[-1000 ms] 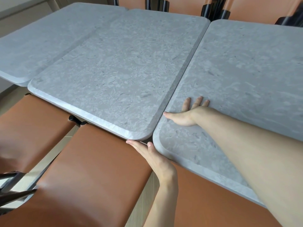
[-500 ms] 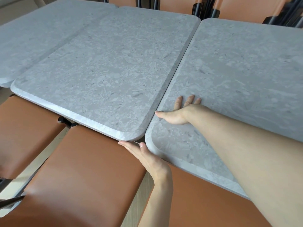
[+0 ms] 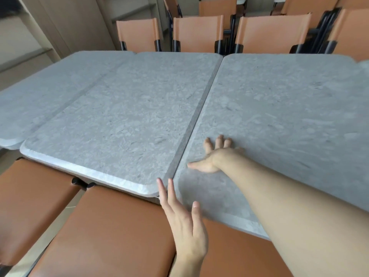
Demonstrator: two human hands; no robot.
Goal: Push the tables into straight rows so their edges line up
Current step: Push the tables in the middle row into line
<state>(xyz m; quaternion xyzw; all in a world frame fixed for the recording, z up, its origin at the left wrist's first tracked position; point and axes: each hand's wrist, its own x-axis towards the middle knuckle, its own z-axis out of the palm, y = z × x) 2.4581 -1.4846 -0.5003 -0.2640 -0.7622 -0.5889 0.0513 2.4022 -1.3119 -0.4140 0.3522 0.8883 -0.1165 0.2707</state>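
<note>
Three grey marbled tables stand side by side. The middle table (image 3: pixel 127 120) meets the right table (image 3: pixel 289 108) along a narrow seam. My right hand (image 3: pixel 213 156) lies flat on the right table just beside that seam, fingers spread. My left hand (image 3: pixel 183 220) is raised with straight fingers at the near corners where the two tables meet, its fingertips at the seam; whether they touch is unclear. The left table (image 3: pixel 40 100) sits a little farther back than the middle one at the near edge.
Brown leather seats (image 3: pixel 103 236) sit tucked under the near edge of the tables. A row of orange chairs (image 3: pixel 197 33) stands along the far side. A beige wall unit (image 3: pixel 60 23) is at the back left.
My left hand has lifted from under the near corner and now stands upright with fingers straight. The head has tilted up, showing the far chairs. My right hand stays flat on the right table.
</note>
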